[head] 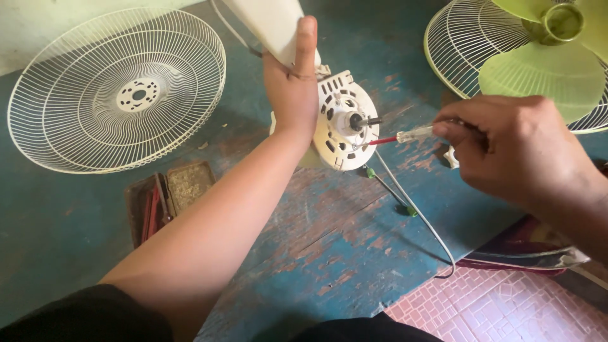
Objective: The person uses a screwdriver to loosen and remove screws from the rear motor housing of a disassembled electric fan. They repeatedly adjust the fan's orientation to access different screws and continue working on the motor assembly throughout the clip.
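Observation:
My left hand (292,88) grips the cream neck of a fan body (272,25), steadying the white round motor housing (342,136) with its metal shaft (367,120) pointing right. In my right hand (513,149) is a screwdriver with a clear handle (415,133) and a red-sleeved shank, its tip touching the motor face just below the shaft. A white cable (415,215) and green-ended wires (386,187) trail from the motor across the blue worn floor.
A white wire fan guard (82,126) lies at the left. A second guard (456,50) with a pale green blade (544,69) sits at the top right. A small open tool tin (168,196) rests near my left forearm. Pink patterned mat (506,310) at bottom right.

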